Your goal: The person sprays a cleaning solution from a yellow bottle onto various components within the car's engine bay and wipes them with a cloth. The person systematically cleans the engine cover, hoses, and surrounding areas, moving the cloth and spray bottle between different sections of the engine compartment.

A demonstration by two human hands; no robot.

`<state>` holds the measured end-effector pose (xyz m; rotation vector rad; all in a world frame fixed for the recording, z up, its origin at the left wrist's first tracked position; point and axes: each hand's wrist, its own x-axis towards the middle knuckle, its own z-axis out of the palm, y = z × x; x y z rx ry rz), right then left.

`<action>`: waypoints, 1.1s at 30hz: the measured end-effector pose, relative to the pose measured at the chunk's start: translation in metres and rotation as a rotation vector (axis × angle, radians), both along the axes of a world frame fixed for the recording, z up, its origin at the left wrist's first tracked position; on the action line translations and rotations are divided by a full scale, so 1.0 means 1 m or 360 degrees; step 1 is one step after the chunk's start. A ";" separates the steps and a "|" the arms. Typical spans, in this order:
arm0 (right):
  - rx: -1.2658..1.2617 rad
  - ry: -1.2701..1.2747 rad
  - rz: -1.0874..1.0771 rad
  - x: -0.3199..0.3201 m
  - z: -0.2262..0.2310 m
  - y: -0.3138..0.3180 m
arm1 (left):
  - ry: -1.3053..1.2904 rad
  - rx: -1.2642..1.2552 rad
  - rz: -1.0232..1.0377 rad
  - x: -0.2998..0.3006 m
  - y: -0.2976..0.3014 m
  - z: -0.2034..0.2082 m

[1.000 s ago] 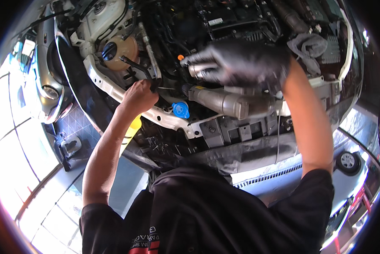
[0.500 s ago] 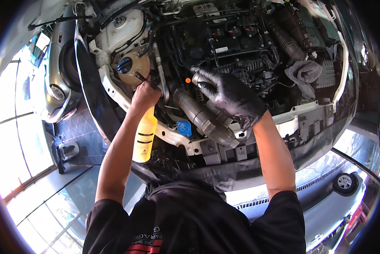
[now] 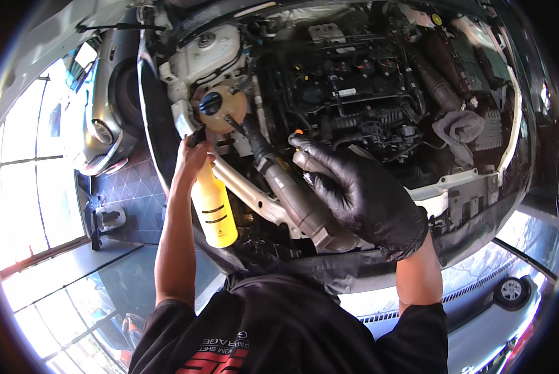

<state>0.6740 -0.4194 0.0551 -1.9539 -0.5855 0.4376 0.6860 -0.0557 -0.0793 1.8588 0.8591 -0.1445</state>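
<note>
Yellow spray bottle (image 3: 216, 215): one, hung at the left front edge of the engine bay (image 3: 245, 191), left hand (image 3: 194, 157) closed round its top; grey duct (image 3: 297, 198): one, slanted across the front edge; right hand (image 3: 370, 196): black-gloved, fingers curled round a grey piece (image 3: 309, 163), whether joined to the duct could not be told; grey rag (image 3: 460, 128): one, near the right front corner

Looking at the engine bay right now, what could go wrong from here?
1. The left hand is bare, so any liquid leaking from the yellow bottle it holds could reach the skin.
2. The large duct in the gloved right hand slants across the front of the bay; if it slips, it might knock nearby parts.
3. The small orange part sits close to the right fingertips and might get caught.
</note>
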 end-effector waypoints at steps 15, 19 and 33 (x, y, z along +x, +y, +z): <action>-0.0424 -0.0058 0.0045 -0.040 0.010 0.117 | -0.0627 -0.0542 0.0270 -0.086 0.064 0.061; 0.0206 -0.0301 -0.0192 -0.035 -0.021 0.152 | -0.0587 -0.0636 0.0236 -0.087 0.087 0.058; 0.0328 -0.0186 -0.0611 -0.039 -0.029 0.241 | 0.0159 -0.0073 -0.0535 0.099 0.167 0.015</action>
